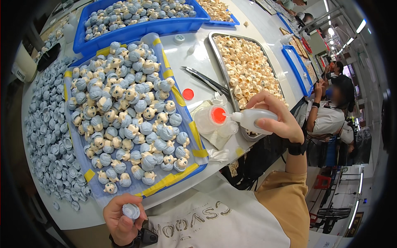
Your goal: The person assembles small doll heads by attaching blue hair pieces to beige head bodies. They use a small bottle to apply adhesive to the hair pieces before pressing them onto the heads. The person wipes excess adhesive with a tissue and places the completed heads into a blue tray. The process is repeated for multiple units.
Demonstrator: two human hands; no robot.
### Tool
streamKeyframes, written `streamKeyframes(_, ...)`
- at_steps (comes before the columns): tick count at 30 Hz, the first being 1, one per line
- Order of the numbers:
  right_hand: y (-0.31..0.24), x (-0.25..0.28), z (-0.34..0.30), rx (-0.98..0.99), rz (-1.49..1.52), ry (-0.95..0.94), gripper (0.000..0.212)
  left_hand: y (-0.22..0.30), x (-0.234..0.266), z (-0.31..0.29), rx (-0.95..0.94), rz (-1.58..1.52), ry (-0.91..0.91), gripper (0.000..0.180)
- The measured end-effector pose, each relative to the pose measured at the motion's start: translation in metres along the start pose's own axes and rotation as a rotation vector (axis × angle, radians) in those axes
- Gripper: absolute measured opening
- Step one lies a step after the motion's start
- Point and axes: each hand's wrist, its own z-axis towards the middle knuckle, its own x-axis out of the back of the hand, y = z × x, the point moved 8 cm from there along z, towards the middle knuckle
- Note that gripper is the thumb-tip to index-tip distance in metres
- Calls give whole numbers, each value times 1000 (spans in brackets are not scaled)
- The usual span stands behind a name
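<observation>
Grasping a squeeze bottle (255,120) in my right hand (279,120), I point its nozzle leftward at the mouth of a jar (206,120) with a red interior; whether they touch, I cannot tell. My left hand (122,223), well apart and nearer my body, pinches one pale-blue hair piece (131,211), with no face visible on it. Beyond the left hand, a lined tray (203,167) bears many doll heads (131,97), faces and hair already together; a blue bin (165,28) farther off appears to hold more. Beyond and left of that hand, loose hair pieces (51,136) lie heaped; just beyond the right hand, a metal tray (218,62) holds hairless faces (246,68). By these piles, I judge many done and plenty left.
</observation>
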Motion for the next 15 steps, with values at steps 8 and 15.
streamKeyframes(8, -3, -2, -2, -14, -9, -6, 37, -1, 0, 1, 17, -5, -12, 56)
streamKeyframes(15, -1, -2, -5, -52, 33, 2, 38, -2, 1, 1, 14, -8, -18, 56)
